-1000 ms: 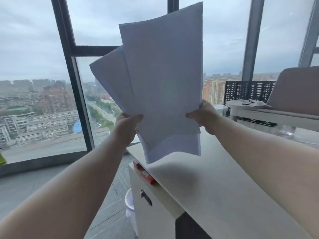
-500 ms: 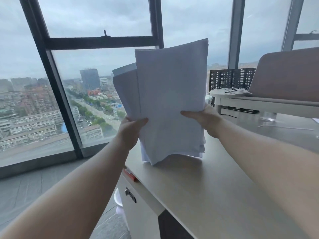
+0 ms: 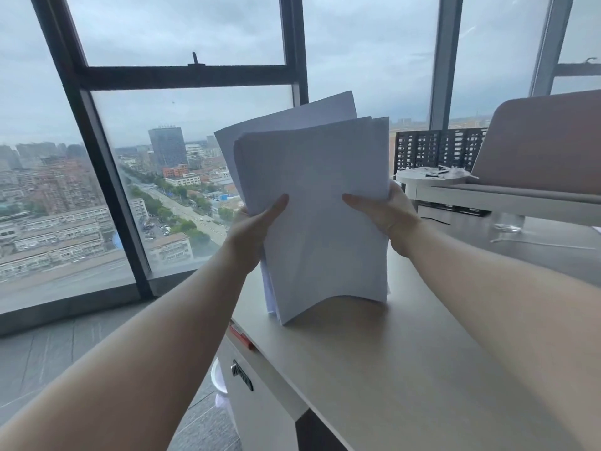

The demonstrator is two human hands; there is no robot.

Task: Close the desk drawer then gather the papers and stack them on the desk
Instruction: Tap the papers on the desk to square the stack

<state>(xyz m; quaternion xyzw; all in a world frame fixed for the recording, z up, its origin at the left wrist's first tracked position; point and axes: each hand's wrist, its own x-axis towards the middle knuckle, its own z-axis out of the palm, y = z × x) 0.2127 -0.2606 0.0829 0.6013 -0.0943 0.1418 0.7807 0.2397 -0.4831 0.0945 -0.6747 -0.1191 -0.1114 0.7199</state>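
Both grips, left hand [image 3: 257, 227] and right hand [image 3: 387, 213], clasp upright papers [image 3: 318, 203]; fingers hidden behind, perhaps curled.

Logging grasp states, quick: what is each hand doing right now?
Left hand: closed on the left edge of the papers, thumb in front.
Right hand: closed on the papers' right edge, thumb in front.

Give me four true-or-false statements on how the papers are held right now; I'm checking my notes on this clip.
1. Both hands grip the papers. True: the left hand and right hand hold opposite side edges.
2. The papers lie flat on the desk. False: they stand upright, lower edge at the desktop.
3. Every sheet is aligned. False: one sheet sticks out at the upper left.
4. A window is behind the papers. True.
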